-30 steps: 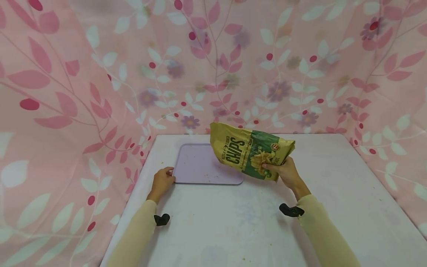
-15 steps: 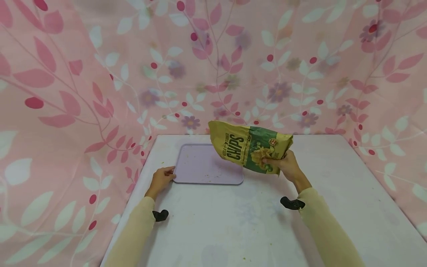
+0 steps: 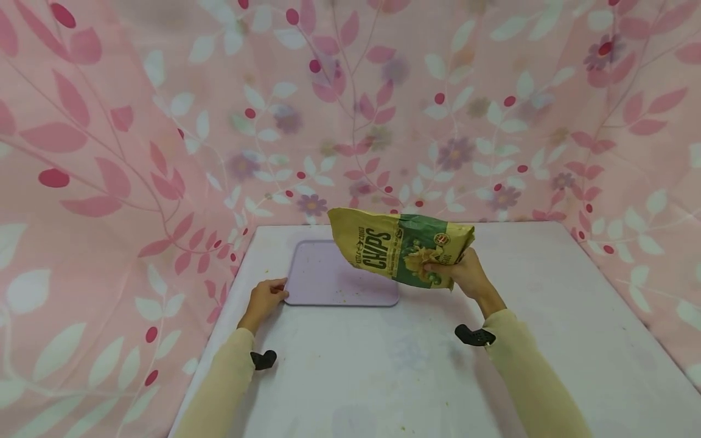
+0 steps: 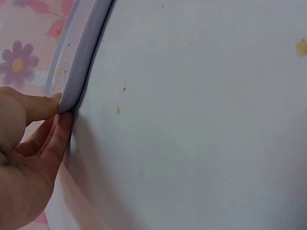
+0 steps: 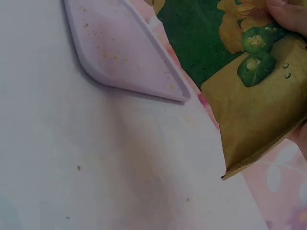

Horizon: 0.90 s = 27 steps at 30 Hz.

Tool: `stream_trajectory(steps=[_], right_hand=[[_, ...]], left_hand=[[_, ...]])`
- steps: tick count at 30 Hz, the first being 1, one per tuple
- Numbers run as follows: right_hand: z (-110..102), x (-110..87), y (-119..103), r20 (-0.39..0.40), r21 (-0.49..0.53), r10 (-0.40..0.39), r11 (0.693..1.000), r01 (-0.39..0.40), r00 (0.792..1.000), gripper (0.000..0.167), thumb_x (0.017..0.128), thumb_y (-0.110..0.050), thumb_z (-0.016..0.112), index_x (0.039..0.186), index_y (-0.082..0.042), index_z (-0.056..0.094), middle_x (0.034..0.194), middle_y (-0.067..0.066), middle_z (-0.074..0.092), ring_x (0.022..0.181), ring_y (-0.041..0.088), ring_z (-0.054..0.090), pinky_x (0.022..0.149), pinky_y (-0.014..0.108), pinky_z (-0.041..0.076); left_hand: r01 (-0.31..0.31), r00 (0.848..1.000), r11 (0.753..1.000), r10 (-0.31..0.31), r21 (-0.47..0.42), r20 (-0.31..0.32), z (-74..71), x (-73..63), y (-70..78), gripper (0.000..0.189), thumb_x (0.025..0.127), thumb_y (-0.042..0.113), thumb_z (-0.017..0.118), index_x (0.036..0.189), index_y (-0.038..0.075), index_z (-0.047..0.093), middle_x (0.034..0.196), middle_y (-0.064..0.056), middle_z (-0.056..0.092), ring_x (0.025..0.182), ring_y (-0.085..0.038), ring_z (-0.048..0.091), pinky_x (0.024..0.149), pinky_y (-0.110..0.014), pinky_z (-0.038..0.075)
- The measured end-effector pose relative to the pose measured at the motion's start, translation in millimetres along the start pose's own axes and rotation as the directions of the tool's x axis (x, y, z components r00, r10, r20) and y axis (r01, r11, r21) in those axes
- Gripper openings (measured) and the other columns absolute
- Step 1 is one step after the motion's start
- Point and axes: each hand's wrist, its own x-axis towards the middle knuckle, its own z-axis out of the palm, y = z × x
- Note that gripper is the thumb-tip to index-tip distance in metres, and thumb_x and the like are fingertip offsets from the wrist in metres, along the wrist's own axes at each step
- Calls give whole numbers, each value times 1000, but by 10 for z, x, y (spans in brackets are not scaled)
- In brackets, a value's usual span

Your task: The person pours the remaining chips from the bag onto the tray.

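Note:
A yellow and green chip bag (image 3: 391,248) hangs tilted in the air over the right part of a lilac tray (image 3: 312,274). My right hand (image 3: 467,272) grips the bag by its lower right end, thumb on the printed front. In the right wrist view the bag's green and gold end (image 5: 259,105) fills the upper right, and the fingers behind it are mostly hidden. Small crumbs lie on the tray. At the tray's near left corner my left hand (image 3: 264,302) pinches the rim, with the thumb on top in the left wrist view (image 4: 36,139).
Scattered crumbs (image 4: 118,110) dot the white table (image 3: 350,365) around the tray. Pink floral cloth (image 3: 383,109) hangs behind the table and along both sides. Each sleeve carries a black wrist device (image 3: 475,335).
The chip bag has shifted a little to the left and lies closer to level, still in my right hand. My left hand stays at the tray's corner.

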Motion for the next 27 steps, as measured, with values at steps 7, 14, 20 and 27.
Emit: stream_trajectory(steps=[7,14,20,27], right_hand=[[58,18,-27,13,22,-113,993,113,994,55,77,14,74,125,-6,56,115,6,67,103,20,65,86,34,53],[71,22,110,-41,-227,65,971,-72,997,57,74,-9,86,123,-5,57,115,15,66,99,14,64,83,33,54],[152,16,-97,-44,-226,-25,974,14,999,50,74,-2,84,118,-2,61,109,12,69,95,11,65,80,29,54],[238,-20,-83,24,-310,-22,950,28,999,48,75,-2,83,119,0,64,110,16,69,98,16,66,80,33,54]], left_hand=[[-15,1000,1000,15,1,-5,6,-3,2,44,89,6,69,131,1,60,110,-18,65,99,-28,60,83,-39,48],[-23,1000,1000,23,3,-5,-21,3,41,43,89,5,69,131,1,60,109,-18,65,98,-28,59,83,-40,48],[-23,1000,1000,23,0,-6,-15,12,21,43,89,5,69,130,0,60,109,-19,65,99,-29,61,84,-41,48],[-9,1000,1000,8,-6,-9,-3,13,2,43,88,5,70,130,1,61,108,-17,66,97,-28,61,83,-40,49]])
